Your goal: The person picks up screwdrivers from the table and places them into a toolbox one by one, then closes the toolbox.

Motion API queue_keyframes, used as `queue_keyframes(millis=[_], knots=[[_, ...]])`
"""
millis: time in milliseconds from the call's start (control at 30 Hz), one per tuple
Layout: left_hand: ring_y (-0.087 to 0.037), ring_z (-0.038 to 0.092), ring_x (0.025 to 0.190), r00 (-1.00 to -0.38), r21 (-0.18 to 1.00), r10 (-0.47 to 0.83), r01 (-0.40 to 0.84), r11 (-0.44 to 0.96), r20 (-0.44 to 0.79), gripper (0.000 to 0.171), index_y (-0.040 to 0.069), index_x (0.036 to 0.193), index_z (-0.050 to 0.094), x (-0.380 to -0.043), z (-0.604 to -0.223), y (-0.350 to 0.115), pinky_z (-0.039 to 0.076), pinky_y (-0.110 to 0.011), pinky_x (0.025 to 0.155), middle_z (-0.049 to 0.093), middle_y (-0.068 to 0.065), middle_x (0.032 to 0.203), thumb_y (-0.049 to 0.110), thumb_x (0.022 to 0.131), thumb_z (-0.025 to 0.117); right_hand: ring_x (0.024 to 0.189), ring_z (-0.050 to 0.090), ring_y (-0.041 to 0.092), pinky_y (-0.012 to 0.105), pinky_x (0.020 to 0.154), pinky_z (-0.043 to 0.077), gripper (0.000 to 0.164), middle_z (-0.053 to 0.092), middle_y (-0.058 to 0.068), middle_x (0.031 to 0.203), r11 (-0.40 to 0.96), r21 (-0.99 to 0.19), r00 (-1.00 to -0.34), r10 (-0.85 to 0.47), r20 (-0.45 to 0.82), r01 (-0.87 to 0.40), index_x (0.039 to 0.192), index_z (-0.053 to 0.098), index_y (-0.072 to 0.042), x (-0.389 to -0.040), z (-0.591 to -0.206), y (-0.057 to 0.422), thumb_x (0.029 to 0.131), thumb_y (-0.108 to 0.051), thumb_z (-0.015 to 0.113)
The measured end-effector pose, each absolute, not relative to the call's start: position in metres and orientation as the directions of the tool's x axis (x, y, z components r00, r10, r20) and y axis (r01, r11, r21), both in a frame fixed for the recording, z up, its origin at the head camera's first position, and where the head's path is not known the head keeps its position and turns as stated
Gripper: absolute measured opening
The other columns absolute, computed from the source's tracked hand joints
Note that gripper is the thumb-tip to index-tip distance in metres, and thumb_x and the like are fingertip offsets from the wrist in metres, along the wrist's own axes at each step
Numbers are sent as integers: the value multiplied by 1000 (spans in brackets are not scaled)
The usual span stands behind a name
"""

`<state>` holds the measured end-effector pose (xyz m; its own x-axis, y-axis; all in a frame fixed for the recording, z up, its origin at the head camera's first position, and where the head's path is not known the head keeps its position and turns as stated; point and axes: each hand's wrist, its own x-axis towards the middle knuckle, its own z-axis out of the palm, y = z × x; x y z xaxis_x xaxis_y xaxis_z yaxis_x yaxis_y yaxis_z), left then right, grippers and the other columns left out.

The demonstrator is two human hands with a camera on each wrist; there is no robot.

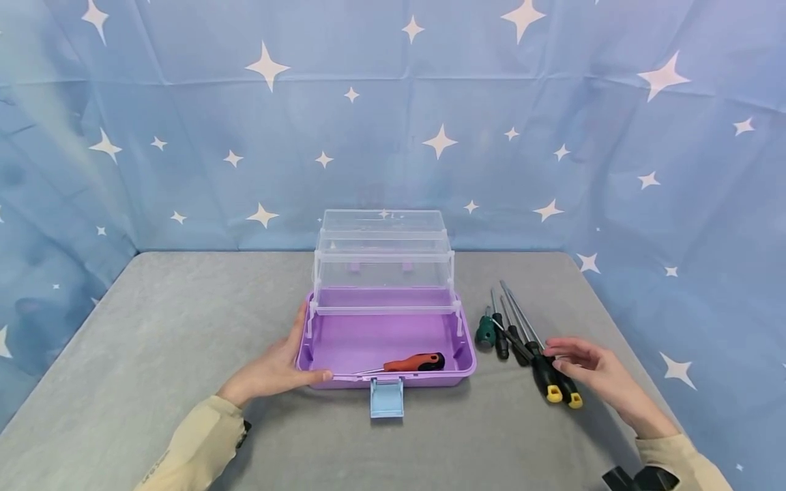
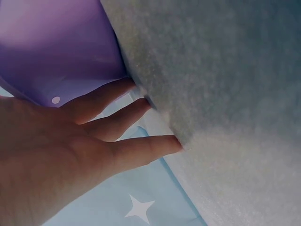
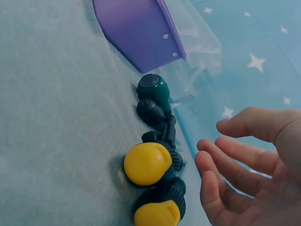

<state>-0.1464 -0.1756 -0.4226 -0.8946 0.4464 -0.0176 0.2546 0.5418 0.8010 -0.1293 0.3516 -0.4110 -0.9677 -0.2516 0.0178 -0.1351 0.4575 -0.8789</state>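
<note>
A purple toolbox (image 1: 381, 334) stands with its clear lid and trays (image 1: 383, 266) raised. Inside, along its front wall, lies a red-and-black screwdriver (image 1: 417, 363). My left hand (image 1: 276, 365) spans the box's front left corner, thumb at the front rim. In the left wrist view its fingers (image 2: 117, 125) are spread and fairly straight, beside the box wall. To the right of the box lie several screwdrivers, among them a stubby green one (image 1: 485, 333) and two with yellow-ended black handles (image 1: 545, 375). Beside these handles is my right hand (image 1: 589, 368), fingers loosely bent, holding nothing.
A pale blue latch (image 1: 387, 399) hangs down at the box's front. The grey tabletop (image 1: 153, 341) meets a blue star-patterned cloth (image 1: 368, 136) at the back and sides. A long-shafted screwdriver (image 1: 516, 307) points toward the back edge.
</note>
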Motion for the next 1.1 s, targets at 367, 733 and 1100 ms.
queue_keyframes(millis=[367,733,1100], knots=[[-50,35,129,-899,796,437,243,554,-30,125,12,152,-18,-146,-424,-174,32,-64,100,14,-31,153,39,78,79,94,61,9,19,74,48,36,68,-1,109,548,-830,-989,-146,29,-106,123,55,13,-126,-419,356,93,-5,64],[-49,27,134,-903,803,430,241,545,-21,126,7,152,-16,-146,-422,-174,28,-64,103,8,-28,156,38,78,80,94,59,1,17,74,48,37,61,-17,110,555,-827,-993,-115,38,-95,123,56,11,-123,-429,361,90,-3,66],[-49,32,132,-900,813,436,247,527,-9,126,14,152,-18,-147,-422,-175,29,-64,102,12,-29,155,36,77,81,95,56,-4,16,74,48,44,58,-22,111,546,-831,-990,-133,39,-106,126,50,15,-118,-441,366,89,-1,66]])
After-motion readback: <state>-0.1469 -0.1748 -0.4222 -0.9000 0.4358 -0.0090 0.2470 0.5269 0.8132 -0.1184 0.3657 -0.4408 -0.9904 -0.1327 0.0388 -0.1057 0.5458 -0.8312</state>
